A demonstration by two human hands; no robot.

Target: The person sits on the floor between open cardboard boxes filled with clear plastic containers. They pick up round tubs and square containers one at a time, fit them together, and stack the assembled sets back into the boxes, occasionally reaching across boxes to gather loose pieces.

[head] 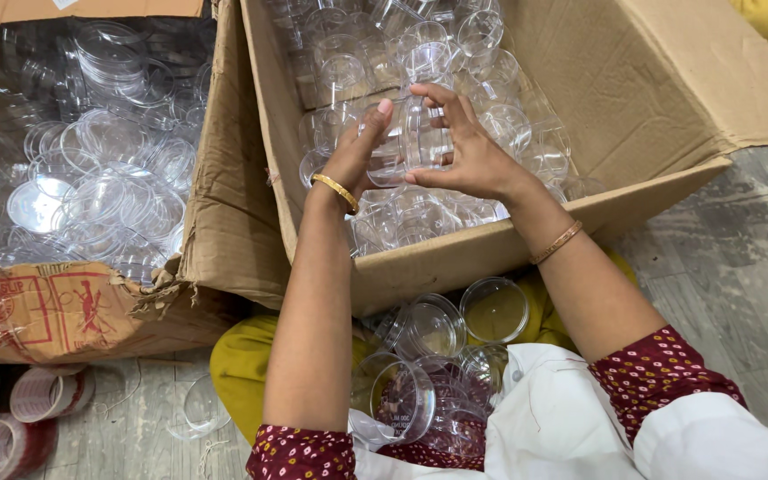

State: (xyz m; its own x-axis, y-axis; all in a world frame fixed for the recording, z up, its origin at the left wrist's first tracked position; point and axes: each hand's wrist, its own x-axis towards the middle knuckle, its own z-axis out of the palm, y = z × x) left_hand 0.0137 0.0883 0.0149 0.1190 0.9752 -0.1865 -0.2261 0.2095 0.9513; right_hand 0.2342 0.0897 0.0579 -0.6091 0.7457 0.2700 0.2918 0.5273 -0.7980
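Both my hands reach over the front wall of a big cardboard box (455, 253) filled with several clear plastic round containers (348, 67). My left hand (357, 147) and my right hand (464, 147) together grip one clear container (406, 142) between them, just above the heap. A gold bangle sits on each wrist. In my lap lie several more clear containers and lids (442, 333), one with a printed label (402, 404).
A second cardboard box (64, 311) at the left holds several clear round lids (100, 178). Two rolls of printed packing tape (20, 413) lie on the floor at the lower left. A loose clear lid (202, 404) rests on the grey floor beside my knee.
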